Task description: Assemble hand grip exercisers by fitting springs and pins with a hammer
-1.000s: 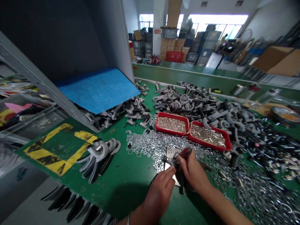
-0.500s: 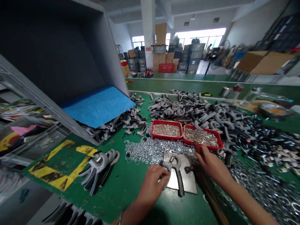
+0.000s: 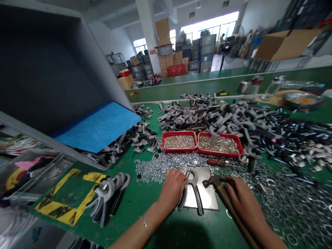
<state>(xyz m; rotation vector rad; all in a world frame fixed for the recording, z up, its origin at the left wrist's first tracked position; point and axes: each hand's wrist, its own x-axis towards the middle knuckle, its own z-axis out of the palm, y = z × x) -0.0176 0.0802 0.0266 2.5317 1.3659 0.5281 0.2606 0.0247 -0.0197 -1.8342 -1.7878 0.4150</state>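
Note:
A grey clamp with dark handles [image 3: 198, 199] lies on a square metal plate [image 3: 211, 199], its legs pointing toward me. My left hand [image 3: 172, 186] is closed at the clamp's upper left side, its fingers pinched on the jaw. Just right of the plate, my right hand [image 3: 240, 193] rests by a wooden-handled hammer [image 3: 228, 204], whose head lies over the plate's right edge. The right fingers are bent near the handle, and whether they grip it is unclear. A red-handled screwdriver [image 3: 216, 162] lies behind the plate.
Two red trays of small metal pins [image 3: 178, 151] [image 3: 220, 154] stand behind the washers [image 3: 160, 166]. Several assembled clamps [image 3: 107, 193] stand at left. Beyond the trays is a heap of clamp parts [image 3: 192, 114]. A large grey crate [image 3: 95, 52] leans at left.
The view has shifted and tilted. My right hand has moved from the screwdriver beside the trays down to the hammer handle, leaving the screwdriver lying there. My left hand has moved up along the clamp.

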